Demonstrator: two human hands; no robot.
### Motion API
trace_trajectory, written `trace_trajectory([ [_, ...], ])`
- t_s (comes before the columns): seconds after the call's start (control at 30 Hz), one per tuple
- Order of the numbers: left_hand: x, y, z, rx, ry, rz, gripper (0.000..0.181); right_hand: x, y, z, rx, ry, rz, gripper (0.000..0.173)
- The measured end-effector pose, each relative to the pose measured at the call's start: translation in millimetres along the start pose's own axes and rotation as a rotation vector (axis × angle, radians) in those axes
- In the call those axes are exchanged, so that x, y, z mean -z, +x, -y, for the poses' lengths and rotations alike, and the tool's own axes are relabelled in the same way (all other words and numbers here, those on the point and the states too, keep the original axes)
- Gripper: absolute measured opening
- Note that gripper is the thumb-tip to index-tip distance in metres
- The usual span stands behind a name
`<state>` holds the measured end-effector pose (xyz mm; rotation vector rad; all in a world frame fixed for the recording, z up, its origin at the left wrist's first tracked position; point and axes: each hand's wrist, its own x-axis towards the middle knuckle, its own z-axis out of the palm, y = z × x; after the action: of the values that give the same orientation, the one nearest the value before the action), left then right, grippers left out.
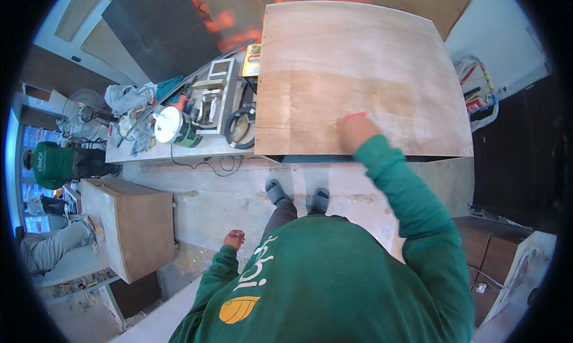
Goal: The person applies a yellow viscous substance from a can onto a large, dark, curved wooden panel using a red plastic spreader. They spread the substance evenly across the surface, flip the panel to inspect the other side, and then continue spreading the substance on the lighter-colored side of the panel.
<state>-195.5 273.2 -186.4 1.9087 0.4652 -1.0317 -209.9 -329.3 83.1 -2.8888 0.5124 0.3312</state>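
On the pale wooden panel (340,43), the top of a large box-like piece before me, my right hand (356,132) presses down near the front edge. It grips a small red pad (355,115), mostly hidden under the blurred fingers. The panel's surface is whitish at the back and browner in a band by my hand. My left hand (234,239) hangs low by my side over the floor, fingers curled, with nothing visible in it.
Left of the panel, a bench (134,150) holds a white-lidded bucket (172,127), a grey wooden frame (228,83), a coiled black hose (241,130) and plastic bags. A wooden cabinet (143,226) stands at left, with people beyond. A cable (201,164) droops below the bench.
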Motion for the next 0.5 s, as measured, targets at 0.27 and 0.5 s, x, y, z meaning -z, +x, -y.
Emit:
trace_trajectory([
  [0.27,-15,-37,-27,-0.005,0.126,-0.083,0.012,8,28,173,0.367,0.207,0.052,0.023],
  [0.5,-5,-41,1,-0.168,0.076,-0.141,0.008,50,58,103,0.155,0.484,-0.105,0.024],
])
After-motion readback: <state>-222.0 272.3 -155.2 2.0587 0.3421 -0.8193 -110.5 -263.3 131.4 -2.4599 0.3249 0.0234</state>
